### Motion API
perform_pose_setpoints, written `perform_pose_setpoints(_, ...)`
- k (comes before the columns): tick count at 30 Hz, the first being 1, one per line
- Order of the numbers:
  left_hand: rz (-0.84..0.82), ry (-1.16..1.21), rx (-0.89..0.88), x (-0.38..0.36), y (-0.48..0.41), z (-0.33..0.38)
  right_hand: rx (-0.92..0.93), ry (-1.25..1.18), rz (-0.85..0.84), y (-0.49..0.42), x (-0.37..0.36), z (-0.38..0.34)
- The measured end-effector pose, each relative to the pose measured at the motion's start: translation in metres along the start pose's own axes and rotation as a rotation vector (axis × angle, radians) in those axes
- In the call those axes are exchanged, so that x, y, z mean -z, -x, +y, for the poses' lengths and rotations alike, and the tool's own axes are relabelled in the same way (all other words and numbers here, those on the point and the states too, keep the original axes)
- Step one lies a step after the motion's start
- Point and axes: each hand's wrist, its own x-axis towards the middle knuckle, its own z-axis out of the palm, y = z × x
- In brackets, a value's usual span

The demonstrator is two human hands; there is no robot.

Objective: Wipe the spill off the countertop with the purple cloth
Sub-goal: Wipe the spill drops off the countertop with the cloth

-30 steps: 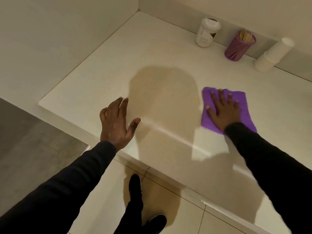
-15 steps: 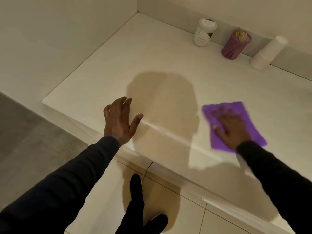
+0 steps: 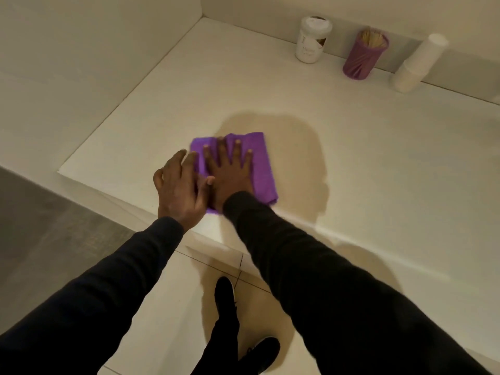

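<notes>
Right hand (image 3: 230,175) flat on the purple cloth (image 3: 261,163), fingers spread, palm pressing down, nothing gripped. Cloth folded into a rough rectangle, lying on the countertop (image 3: 365,158) near its front edge, partly under that palm and partly over a large shadow on the surface. Left hand (image 3: 180,189) just beside the right, loose and unclenched, holding nothing, thumb tip overlapping the near left part of the cloth; whether the fingers touch the counter or hover just above it is hard to tell, the hand being slightly blurred. No clear liquid visible on the pale surface; possibly hidden under the cloth or lost in the shadow. Both arms in dark sleeves (image 3: 311,266) reaching in from below.

Along the back wall, well apart from the cloth: a white lidded cup (image 3: 311,40) upright, then a purple ribbed holder (image 3: 364,56) filled with thin wooden sticks, then a stack of white paper cups (image 3: 418,67) leaning in the wide-angle view. Below the counter edge, pale floor tiles (image 3: 173,301) and a dark shoe (image 3: 224,292).
</notes>
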Motion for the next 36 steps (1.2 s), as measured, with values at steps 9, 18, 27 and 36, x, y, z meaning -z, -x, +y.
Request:
perform_pose_setpoints(9,-0.085,-0.058,-0.016,0.011,0.005,0.009,0.029,-0.104,0.031,0.142,-0.009,0.158)
perform_pose_setpoints(18,-0.155,-0.201,-0.089,0.016,0.009,0.022,-0.879,-0.201,0.063,0.299,-0.032,0.280)
perform_pose_setpoints(27,-0.292,-0.031,-0.438,0.012,0.048,0.127,-0.745,-0.312,0.019,0.220,-0.020,0.128)
perform_pose_setpoints(36,-0.638,-0.067,-0.640,-0.013,0.079,0.146,-0.243,-0.294,-0.055,0.265,-0.006,0.184)
